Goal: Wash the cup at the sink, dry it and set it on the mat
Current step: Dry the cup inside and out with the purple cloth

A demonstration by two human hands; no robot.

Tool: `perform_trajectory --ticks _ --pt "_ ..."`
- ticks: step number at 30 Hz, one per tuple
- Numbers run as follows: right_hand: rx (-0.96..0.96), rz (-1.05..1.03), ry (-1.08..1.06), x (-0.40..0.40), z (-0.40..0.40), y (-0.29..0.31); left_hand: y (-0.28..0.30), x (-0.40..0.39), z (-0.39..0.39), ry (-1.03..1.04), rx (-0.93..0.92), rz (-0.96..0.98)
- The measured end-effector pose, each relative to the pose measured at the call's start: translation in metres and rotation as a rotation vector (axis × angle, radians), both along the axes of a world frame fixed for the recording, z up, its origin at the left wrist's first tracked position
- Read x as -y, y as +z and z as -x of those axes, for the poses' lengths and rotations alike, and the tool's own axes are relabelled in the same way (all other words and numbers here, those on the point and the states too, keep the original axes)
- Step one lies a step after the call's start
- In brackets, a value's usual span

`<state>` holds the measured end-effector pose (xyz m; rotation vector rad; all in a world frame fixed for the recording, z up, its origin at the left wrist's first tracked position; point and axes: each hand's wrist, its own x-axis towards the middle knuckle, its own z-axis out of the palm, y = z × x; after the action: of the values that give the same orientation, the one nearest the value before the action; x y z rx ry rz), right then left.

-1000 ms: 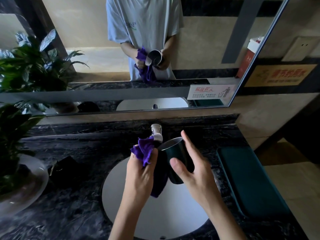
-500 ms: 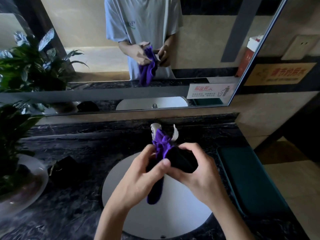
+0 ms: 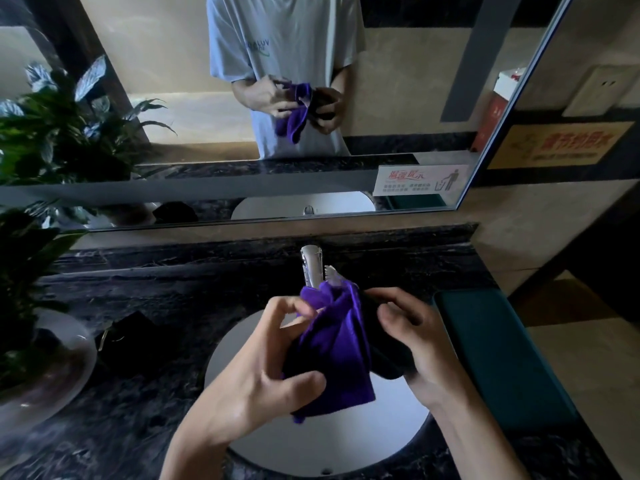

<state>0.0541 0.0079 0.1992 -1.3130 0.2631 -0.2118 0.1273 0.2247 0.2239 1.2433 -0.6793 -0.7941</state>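
Observation:
Over the white sink basin (image 3: 249, 344) I hold a dark cup (image 3: 389, 358) and a purple cloth (image 3: 337, 344). My right hand (image 3: 420, 341) grips the cup from the right, fingers curled over it. My left hand (image 3: 263, 372) grips the cloth, which is draped over the cup and hides most of it. A dark green mat (image 3: 502, 355) lies on the counter to the right of the basin. The chrome faucet (image 3: 311, 265) stands just behind the cloth.
A potted plant in a glass bowl (image 3: 41, 368) sits at the left of the dark marble counter (image 3: 156, 289). A small dark object (image 3: 128, 334) lies between bowl and basin. A mirror (image 3: 311, 116) spans the wall behind. The counter ends right of the mat.
The cup was uncovered and tilted open in my right hand; now the purple cloth has been brought over it and both hands work closer together, lower over the basin.

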Motion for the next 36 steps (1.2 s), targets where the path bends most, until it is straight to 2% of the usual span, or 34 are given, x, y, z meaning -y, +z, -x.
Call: perform_trajectory --ticks 2,7,11,15,17,20,21,24,28,29,33,36 --pt "-0.007 -0.069 0.002 0.001 0.0 -0.002 -0.002 -0.003 -0.002 -0.012 0.057 -0.032" --pt "-0.008 -0.228 0.004 0.003 -0.001 -0.008 0.002 0.004 -0.004 0.052 0.467 -0.204" --pt "-0.012 -0.32 0.018 0.002 0.0 -0.012 0.009 0.007 -0.003 0.042 0.595 -0.264" --pt "-0.023 -0.376 0.09 -0.003 0.004 -0.006 0.009 0.009 0.002 0.113 0.381 -0.205" --pt "-0.034 -0.382 0.095 -0.002 0.005 -0.003 0.012 0.012 0.006 0.22 0.45 -0.228" --pt "-0.022 -0.198 0.118 0.002 0.003 -0.005 0.014 0.019 0.013 0.216 0.555 -0.31" --pt "-0.018 -0.146 0.102 0.002 0.002 -0.004 0.016 0.02 0.015 0.213 0.553 -0.348" --pt "-0.033 0.021 0.043 0.004 0.002 -0.003 0.022 0.019 0.017 0.203 0.39 -0.446" --pt "-0.034 0.148 0.056 0.003 0.004 0.002 0.018 0.007 0.006 0.11 0.304 -0.348" --pt "-0.033 0.155 0.069 0.002 0.004 0.004 0.017 0.006 0.002 0.112 0.331 -0.339" --pt "-0.032 0.163 0.098 0.0 0.003 0.008 0.019 0.009 0.0 0.206 0.407 -0.31" --pt "-0.038 0.151 0.099 -0.001 0.003 0.006 0.018 0.012 -0.001 0.401 0.421 -0.261"
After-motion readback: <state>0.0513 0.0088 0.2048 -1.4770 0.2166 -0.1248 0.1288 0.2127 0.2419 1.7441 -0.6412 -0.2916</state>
